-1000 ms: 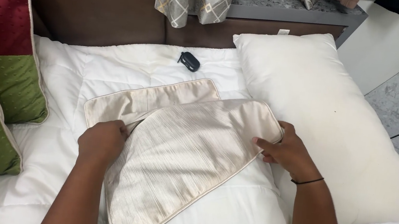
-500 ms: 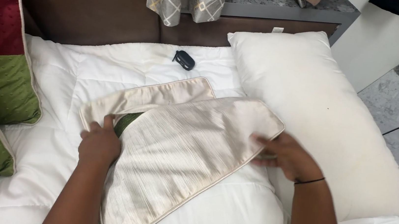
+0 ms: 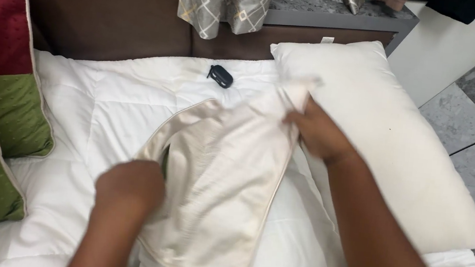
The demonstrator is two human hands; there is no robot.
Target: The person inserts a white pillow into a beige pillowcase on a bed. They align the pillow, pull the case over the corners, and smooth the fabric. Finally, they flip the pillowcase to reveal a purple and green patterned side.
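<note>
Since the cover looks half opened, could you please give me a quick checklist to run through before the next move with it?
1. Left hand at the open edge of the cream pillow cover: ok.
2. Right hand gripping the cover's far corner: ok, though blurred.
3. White pillow lying right beside the cover: ok.
4. Small dark case lying apart from the cover on the white duvet: ok.
5. Cover lying flat: not ok, it is lifted and bunched.
6. Whatever green shows inside the opening: cannot tell.
</note>
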